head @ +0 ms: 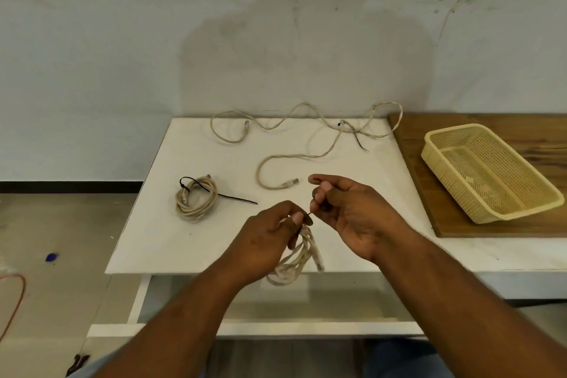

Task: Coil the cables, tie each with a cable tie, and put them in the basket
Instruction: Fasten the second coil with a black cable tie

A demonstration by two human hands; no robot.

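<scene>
Cinching now: left of the basket [487, 172], the left hand [264, 242] clamps the coiled cable [294, 261] while the right hand [346, 212] pinches its cable tie [310, 213] (barely visible). Risk: that thin tail slipping free, loops springing loose.

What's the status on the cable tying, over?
Left hand holds coiled cable; right hand pinches black tie. One tied coil and one loose cable on table. Basket empty, nothing blocking.

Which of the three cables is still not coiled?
The loose cable snaking along the table's far edge; the tied coil lies at left, the held coil in the left hand.
</scene>
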